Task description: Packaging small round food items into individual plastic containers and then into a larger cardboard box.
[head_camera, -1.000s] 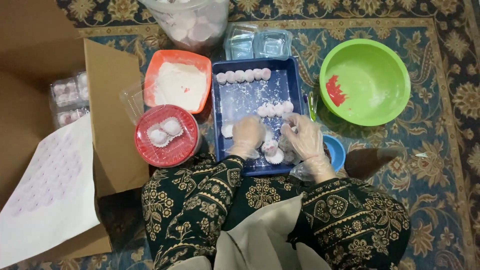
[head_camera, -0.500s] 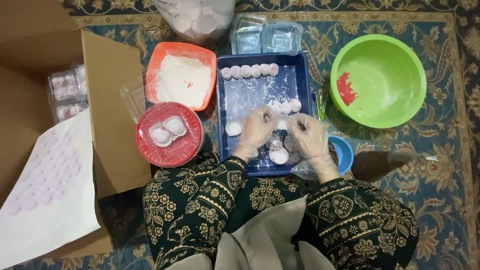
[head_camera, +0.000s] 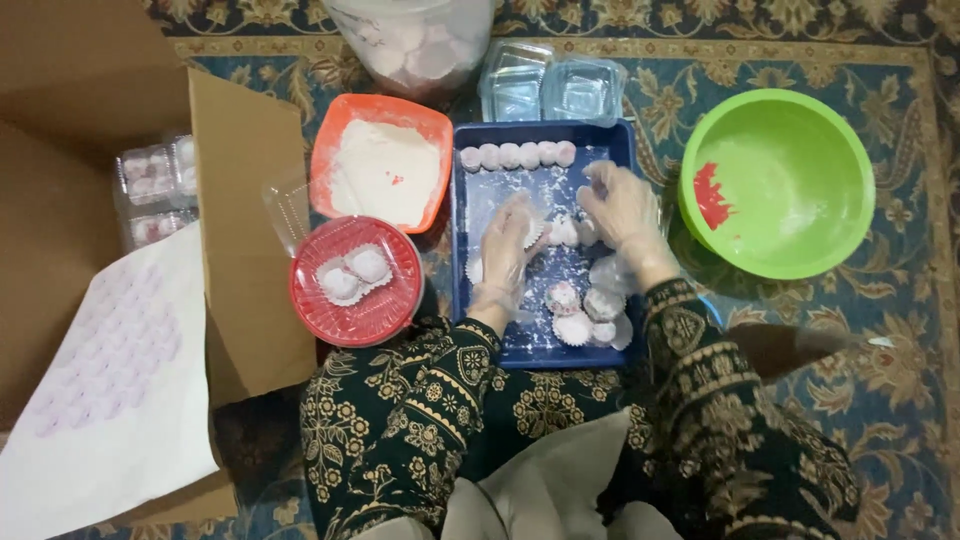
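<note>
gloved fingers over blue tray, clear packs behind

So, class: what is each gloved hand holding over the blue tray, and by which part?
The left hand pinches a white paper cup by its rim. The right hand hovers above the sweets; any hold cannot be told.

Clear plastic gloves, dark green sleeves with gold floral pattern

floured pale sweets in paper cups, blue tray
</note>
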